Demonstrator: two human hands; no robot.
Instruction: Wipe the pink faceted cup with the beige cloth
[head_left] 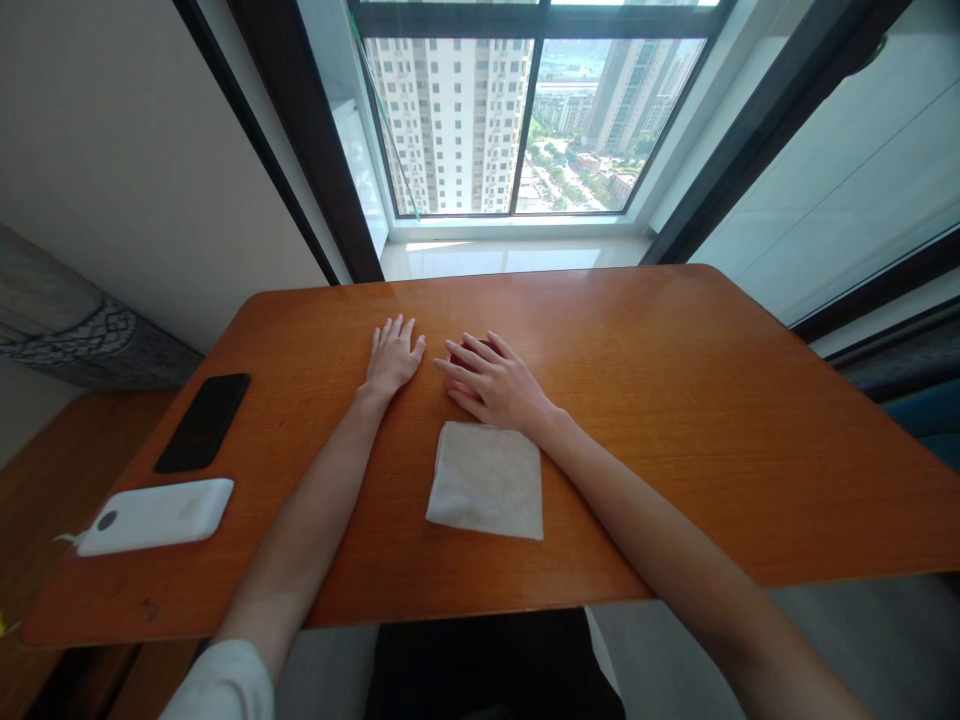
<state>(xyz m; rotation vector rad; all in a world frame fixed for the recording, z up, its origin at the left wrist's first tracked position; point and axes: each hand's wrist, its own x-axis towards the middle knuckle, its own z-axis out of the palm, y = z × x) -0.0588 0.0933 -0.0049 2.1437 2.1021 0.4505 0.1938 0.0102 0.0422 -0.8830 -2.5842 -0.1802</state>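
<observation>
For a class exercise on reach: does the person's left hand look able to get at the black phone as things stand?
Probably yes: the left hand lies on the wooden table, with only bare tabletop between it and the black phone.

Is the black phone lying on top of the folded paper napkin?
No, the black phone lies apart from it on the wooden table, off to the left of the folded paper napkin.

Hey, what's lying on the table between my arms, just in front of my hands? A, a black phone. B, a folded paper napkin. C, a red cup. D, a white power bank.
B. The folded paper napkin lies on the wooden table, just nearer the person than the right hand.
</observation>
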